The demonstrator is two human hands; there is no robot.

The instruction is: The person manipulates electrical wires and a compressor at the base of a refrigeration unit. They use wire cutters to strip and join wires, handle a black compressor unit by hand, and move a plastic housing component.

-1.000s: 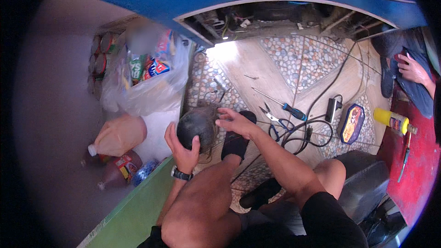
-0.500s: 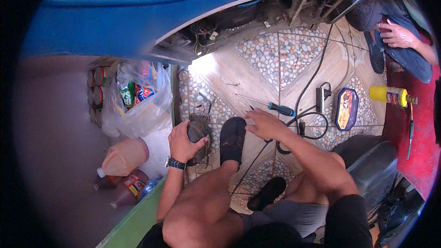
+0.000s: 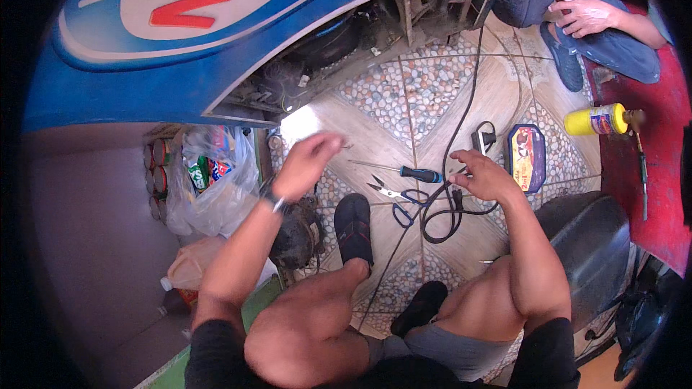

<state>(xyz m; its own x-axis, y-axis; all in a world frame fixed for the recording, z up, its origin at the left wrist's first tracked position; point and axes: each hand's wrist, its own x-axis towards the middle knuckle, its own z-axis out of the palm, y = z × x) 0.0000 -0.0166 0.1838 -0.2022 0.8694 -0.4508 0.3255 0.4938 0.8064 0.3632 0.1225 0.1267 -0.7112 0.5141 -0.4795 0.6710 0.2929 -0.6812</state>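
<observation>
My left hand reaches over the floor, above and beyond a round, dark, dusty metal compressor. Its fingers stretch to the right and are smeared by motion, with a small bit of wire on the floor near their tips. My right hand hovers over a black power cord, fingers apart and slightly bent, holding nothing. Between the hands lie scissors with dark handles, blades partly apart. Just beyond them a screwdriver with a blue and black handle rests on the tiles.
A blue cabinet with an open bottom bay stands ahead. On the right are an oval-cornered box, a socket block, a yellow gas cylinder and another person's hand. A plastic bag sits left.
My left hand has left the compressor and moved forward. My right hand has moved right, off the scissors, which now show fully. The view has shifted, showing more of the cabinet.
</observation>
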